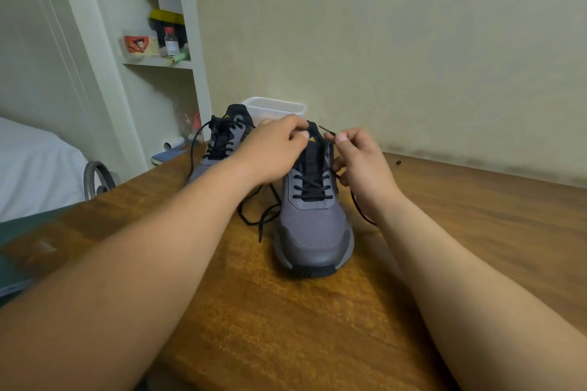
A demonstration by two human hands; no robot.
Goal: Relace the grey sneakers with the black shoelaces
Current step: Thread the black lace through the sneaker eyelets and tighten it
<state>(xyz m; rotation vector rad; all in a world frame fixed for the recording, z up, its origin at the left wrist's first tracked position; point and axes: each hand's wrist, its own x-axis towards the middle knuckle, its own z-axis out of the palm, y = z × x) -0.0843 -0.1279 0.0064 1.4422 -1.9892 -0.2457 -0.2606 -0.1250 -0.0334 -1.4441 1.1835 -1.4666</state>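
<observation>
Grey sneaker (314, 225) stood on table (286, 327), lacing nearly done
R hand (359, 165) pinched limp black shoelace (326, 131) by its stiff tip, likely the best hold; L hand (273, 149) gripped the tongue (313, 138)

Grey sneakers (313, 225), black shoelaces (313, 182), brown table (286, 327)

1. I see the table (286, 311) as varnished wood, fairly glossy, with clear grain.
2. The centre sneaker (314, 232) looks like grey woven cloth, matt, with a smoother toe band.
3. Its shoelace (313, 187) reads as black matt woven cord.
4. Behind it, the container (276, 106) is translucent plastic.
5. The wall (413, 41) is matt paint.
</observation>
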